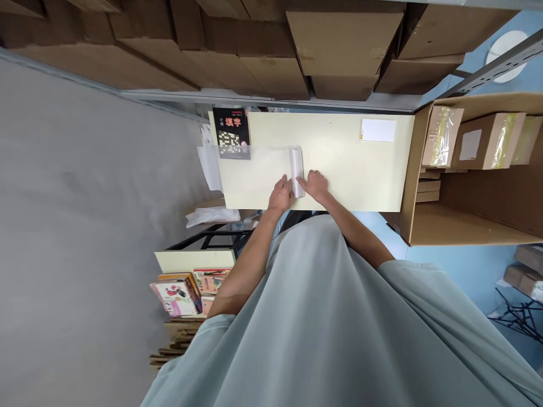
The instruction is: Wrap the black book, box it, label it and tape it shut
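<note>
Translucent cylindrical plastic-film roll [296, 160], between left hand [281, 195] and right hand [316, 184]: smooth, glossy. Cream rectangular tabletop [360, 175], beneath both: smooth, low sheen. Brown open carton [479, 223], right of the hands: matt cardboard. Black rectangular book [231, 125], beyond left hand: paper, probably satin.

The frame's left is filled by a grey wall [85, 226], the lower right by blue floor [470, 274]; a pale bench [360, 175] is set at upper centre, a metal shelf [394, 102] along the top.

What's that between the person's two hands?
The head view shows a roll of translucent film between the left hand and the right hand, on the cream tabletop.
</note>
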The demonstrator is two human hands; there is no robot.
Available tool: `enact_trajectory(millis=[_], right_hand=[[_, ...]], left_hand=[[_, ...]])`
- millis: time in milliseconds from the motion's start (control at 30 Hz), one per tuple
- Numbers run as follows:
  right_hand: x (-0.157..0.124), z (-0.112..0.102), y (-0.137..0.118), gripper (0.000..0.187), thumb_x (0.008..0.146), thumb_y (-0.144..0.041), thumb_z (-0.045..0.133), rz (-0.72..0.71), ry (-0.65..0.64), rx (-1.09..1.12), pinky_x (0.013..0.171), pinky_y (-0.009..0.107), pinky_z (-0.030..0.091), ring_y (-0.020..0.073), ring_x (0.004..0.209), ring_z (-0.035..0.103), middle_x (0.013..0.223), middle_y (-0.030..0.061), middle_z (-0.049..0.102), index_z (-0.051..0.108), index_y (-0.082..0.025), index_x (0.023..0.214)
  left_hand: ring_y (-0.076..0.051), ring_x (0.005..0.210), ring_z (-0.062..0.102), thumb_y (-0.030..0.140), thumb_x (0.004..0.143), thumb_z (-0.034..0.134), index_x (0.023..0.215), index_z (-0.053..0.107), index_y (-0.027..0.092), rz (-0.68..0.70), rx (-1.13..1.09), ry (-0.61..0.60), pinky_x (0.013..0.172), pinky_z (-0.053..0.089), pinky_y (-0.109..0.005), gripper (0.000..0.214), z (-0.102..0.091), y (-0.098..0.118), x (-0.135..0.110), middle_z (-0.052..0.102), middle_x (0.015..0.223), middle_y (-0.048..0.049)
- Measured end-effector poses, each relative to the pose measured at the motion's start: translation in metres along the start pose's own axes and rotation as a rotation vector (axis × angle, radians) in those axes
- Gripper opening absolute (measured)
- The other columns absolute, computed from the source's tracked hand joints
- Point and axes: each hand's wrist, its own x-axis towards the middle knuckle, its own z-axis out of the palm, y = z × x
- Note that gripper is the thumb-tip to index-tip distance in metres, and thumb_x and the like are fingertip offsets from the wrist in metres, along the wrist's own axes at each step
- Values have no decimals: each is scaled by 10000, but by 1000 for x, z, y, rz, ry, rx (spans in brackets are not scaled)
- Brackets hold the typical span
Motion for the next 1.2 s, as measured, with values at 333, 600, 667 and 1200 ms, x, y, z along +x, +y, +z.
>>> enact_trajectory(millis=[333,600,667,1200], right_hand=[[-17,-31,67,430,1061,-508,621,82,95,90,1069,498,602,375,1233,729,1410,219,714,661,-147,1292],[-69,-110,247,343,976,-476,674,365,427,-45,955,513,606,367,1073,734,1263,215,703,618,-177,1134],[-79,-117,264,299,980,-432,657,401,462,-71,967,498,595,365,1091,726,1260,217,703,628,-169,1120],[-88,-110,239,484,1064,-266,446,476,658,-225,1056,535,601,392,1300,692,1440,289,661,596,-99,1493]], left_hand=[[-319,1707,389,221,1012,616,1705,534,209,139,-21,-98,1410,357,-484,698,17,57,11,391,1844,-122],[-393,1727,328,203,996,606,1651,559,153,179,110,-88,1363,387,-575,659,19,89,28,298,1871,-195],[-409,1739,293,182,965,629,1669,529,141,176,155,-98,1369,360,-590,712,11,79,30,240,1883,-218],[-443,1779,82,309,1009,617,1785,373,165,151,148,-106,1375,258,-680,826,-20,0,5,87,1913,-208]])
